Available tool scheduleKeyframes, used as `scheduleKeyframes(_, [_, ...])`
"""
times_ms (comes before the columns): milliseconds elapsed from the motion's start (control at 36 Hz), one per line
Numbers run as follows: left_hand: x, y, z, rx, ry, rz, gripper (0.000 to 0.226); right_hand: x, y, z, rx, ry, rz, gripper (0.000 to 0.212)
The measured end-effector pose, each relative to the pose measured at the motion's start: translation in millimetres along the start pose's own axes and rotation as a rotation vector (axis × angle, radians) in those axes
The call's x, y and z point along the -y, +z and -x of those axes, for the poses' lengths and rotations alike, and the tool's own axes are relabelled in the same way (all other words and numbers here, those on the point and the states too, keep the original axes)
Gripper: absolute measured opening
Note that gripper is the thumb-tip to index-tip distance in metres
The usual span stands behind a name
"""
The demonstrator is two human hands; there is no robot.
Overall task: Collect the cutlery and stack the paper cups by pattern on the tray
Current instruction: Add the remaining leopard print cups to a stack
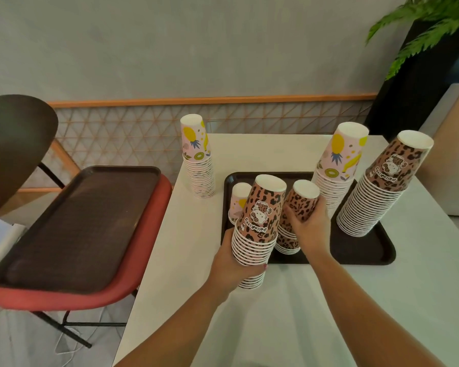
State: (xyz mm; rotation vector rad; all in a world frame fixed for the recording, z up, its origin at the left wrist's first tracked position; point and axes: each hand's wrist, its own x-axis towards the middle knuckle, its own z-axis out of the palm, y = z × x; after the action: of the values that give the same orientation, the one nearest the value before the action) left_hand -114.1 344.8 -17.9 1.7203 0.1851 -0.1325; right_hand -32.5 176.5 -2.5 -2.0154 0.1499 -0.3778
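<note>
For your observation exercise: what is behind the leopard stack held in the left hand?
A small pineapple-print cup stack stands on the tray behind that leopard stack; its right side and base are hidden.

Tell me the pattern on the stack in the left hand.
Leopard print, seen in the head view.

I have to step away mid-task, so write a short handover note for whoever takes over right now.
Left hand grips a leopard-print cup stack, lifted at the tray's front edge.
Right hand grips a shorter leopard-print stack on the tray.
Done: a tall leopard-print stack and a tall fruit-print stack on the tray.
Left: merge the held leopard stacks; a small fruit-print stack sits on the tray; another fruit-print stack is off it on the table. No cutlery in view.
</note>
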Motion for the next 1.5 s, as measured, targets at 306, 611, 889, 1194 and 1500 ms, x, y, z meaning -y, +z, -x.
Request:
scheduleKeyframes(306, [0,5,-4,0.021,-0.038,-0.046,0.085,38,-13,6,0.037,-0.268,-0.166,0.055])
scheduleKeyframes(611, [-5,8,-9,0.042,-0.027,-0.042,0.084,62,-12,9,0.487,-0.103,-0.121,0.064])
scheduleKeyframes(889, [-4,8,-10,0.05,0.003,-0.063,0.084,67,-14,3,0.236,-0.106,-0.147,0.053])
scheduleKeyframes(1194, [-4,11,-7,0.047,-0.02,-0.063,0.079,73,-29,-16,0.01,0.046,-0.378,0.034])
scheduleKeyframes(1500, [-7,8,-6,0.006,-0.037,-0.049,0.079,46,-36,-25,-0.226,-0.051,-0.192,0.069])
